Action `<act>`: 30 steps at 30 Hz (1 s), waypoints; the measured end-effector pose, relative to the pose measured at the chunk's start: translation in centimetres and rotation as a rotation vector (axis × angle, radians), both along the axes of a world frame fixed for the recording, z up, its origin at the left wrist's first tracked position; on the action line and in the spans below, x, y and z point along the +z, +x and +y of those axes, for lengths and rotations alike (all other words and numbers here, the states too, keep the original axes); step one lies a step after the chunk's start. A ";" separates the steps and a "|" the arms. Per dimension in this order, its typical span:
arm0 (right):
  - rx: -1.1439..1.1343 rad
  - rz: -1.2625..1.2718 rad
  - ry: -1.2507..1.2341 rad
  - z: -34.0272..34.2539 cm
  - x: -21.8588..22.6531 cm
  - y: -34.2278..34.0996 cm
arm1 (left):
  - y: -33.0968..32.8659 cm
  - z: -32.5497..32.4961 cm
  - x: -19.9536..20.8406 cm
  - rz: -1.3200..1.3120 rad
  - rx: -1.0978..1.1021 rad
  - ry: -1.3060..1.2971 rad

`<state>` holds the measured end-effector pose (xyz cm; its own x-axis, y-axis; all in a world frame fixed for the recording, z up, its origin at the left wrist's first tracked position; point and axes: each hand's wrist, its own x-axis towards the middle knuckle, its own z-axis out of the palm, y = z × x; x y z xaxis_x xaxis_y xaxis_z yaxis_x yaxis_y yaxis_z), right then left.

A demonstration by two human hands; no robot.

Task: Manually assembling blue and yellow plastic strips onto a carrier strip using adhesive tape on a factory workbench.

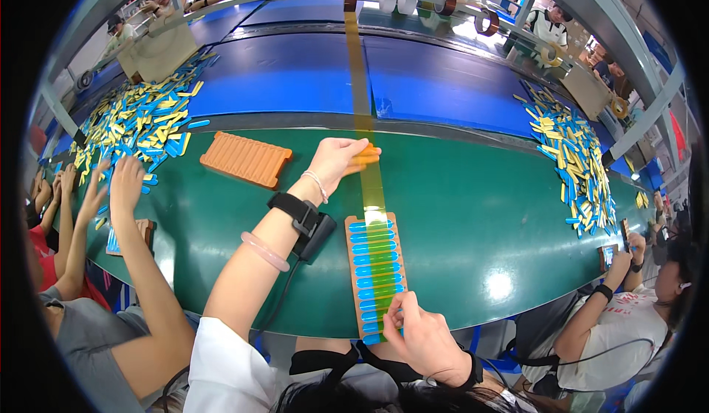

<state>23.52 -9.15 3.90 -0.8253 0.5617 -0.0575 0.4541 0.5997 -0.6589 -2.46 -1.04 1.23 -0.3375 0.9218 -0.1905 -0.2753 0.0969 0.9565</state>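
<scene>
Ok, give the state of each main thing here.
Amber tape: stretched out over the blue pieces
Blue pieces: lined up, partly covered
Near orange block: slots loaded
Far orange block: flat, slots upward
Left pile: loose, jumbled
Right pile: loose, jumbled
Left hand: touching the tape
Right hand: curled

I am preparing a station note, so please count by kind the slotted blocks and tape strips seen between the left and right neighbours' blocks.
Bare slotted block: 1
Blue-filled slotted block: 1
Amber tape strip: 1
Total: 3

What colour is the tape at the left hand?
The tape is translucent amber-yellow; the head view shows it best.
</scene>
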 end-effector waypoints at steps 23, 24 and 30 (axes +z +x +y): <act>-0.108 0.230 0.140 10.4 1.8 -9.0 | 1.5 -2.0 0.2 0.427 0.171 0.238; -0.155 0.215 0.106 10.9 2.2 -7.9 | 1.0 -2.7 2.1 0.231 0.101 0.293; 0.162 0.117 0.076 11.2 -1.8 -5.1 | -3.3 -6.9 12.2 -0.381 -0.207 0.494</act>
